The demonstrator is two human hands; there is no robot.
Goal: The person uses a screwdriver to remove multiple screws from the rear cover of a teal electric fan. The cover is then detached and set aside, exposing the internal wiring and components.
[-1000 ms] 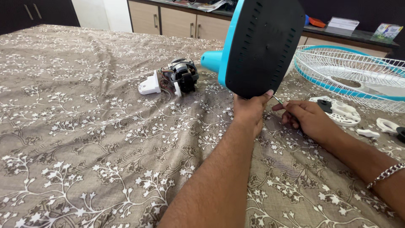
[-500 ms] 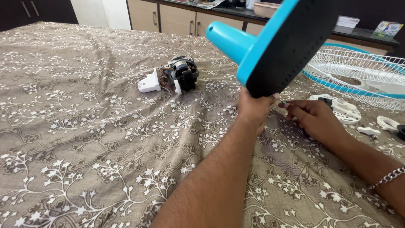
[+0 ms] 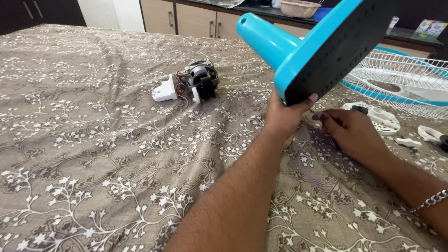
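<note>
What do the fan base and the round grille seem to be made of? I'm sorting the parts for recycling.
Fan base: likely moulded plastic, a smooth glossy blue shell with a matte black slotted underside. Grille: probably thin wire coated white, judging by its fine spokes, with a blue rim that looks plastic.

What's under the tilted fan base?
Under the fan base: the left hand gripping its lower edge, the right hand on the patterned bedsheet. Whatever the right fingers pinch is hidden.

One blue fan base (image 3: 322, 51), one motor (image 3: 198, 81), one wire grille (image 3: 401, 77), two hands.
</note>
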